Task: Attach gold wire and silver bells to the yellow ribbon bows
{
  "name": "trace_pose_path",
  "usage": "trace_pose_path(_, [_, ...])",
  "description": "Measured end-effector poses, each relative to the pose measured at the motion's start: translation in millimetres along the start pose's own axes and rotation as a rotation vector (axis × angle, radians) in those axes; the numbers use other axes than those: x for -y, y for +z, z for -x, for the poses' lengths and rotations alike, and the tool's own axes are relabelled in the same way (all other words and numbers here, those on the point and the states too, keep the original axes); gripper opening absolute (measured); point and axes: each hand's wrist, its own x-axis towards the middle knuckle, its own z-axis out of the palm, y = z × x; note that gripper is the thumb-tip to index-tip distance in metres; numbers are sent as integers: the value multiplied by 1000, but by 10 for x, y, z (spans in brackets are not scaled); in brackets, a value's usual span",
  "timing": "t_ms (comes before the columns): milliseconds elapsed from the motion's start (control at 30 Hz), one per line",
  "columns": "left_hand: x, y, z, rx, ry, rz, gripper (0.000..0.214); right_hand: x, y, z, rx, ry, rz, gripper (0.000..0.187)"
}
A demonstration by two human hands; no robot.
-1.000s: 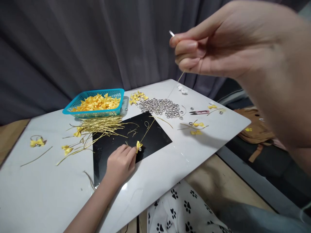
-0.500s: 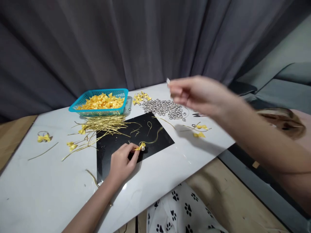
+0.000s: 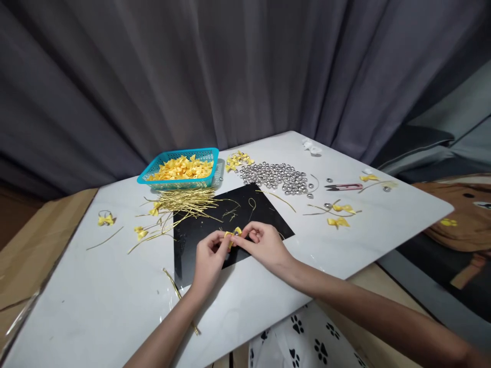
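Over the black mat (image 3: 203, 266), my left hand (image 3: 210, 258) and my right hand (image 3: 264, 246) meet fingertip to fingertip. Between them is a small yellow ribbon bow (image 3: 229, 235) with a silver bead (image 3: 237, 232) at its middle. My left thumb and fingers pinch one side of the bow, and my right fingers are closed on its other side. The bow's gold cord is mostly hidden by my right hand. Behind the mat lies a bundle of gold cords (image 3: 187, 200), next to a heap of silver beads (image 3: 272, 176).
A turquoise basket (image 3: 174, 183) full of yellow bows stands at the back left. Pink thread snips (image 3: 345, 187) lie at the right, near loose bows (image 3: 338, 222) and cords. Crumpled white scraps (image 3: 312, 148) sit by the back edge. Grey curtains (image 3: 238, 76) hang behind the table.
My right hand, earlier raised at the right with a small white piece in its fingers, has come down to the bow. The white piece is out of those fingers. The view has shifted right.
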Motion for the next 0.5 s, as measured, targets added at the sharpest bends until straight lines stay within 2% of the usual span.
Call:
trace_pose_path(167, [-19, 3, 3, 18, -32, 38, 26, 54, 5, -21, -53, -62, 70, 18])
trace_pose_path(233, [-26, -5, -1, 30, -37, 45, 25, 38, -20, -15, -54, -184, 125, 12])
trace_pose_path(300, [-28, -14, -5, 46, -42, 54, 25, 1, -68, -15, -41, -433, 244, 11])
trace_pose_path(433, [-15, -24, -9, 85, -53, 83, 24, -68, -211, -64, 34, -1018, 639, 27])
trace_pose_path(500, [-2, -25, -12, 103, -41, 92, 24, -84, -270, -98, 95, -1183, 777, 29])
